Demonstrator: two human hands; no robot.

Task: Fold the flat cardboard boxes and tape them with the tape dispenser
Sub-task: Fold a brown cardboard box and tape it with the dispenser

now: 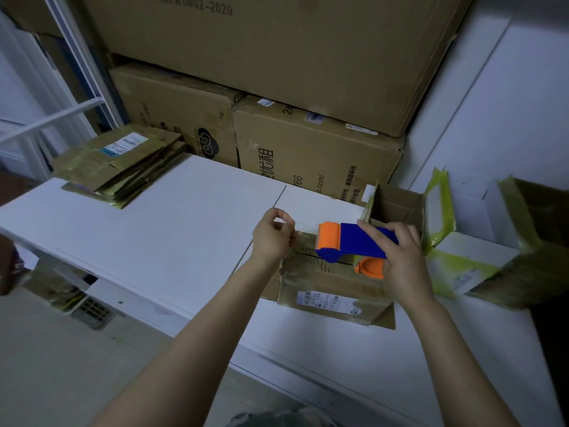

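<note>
Taping barely begun on folded box (pixel 332 282). Pinches tape end (pixel 304 238) with left hand (pixel 272 238), grips tape dispenser (pixel 360 241) with right hand (pixel 403 260). Leaves stack of flat boxes (pixel 123 161) unfolded

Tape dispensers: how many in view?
1: blue and orange plastic tape dispenser, gripped by the right hand on the brown cardboard box. Others may be hidden.

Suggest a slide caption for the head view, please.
Right hand holds the tape dispenser on a cardboard box while the left hand pinches the tape end.
</note>
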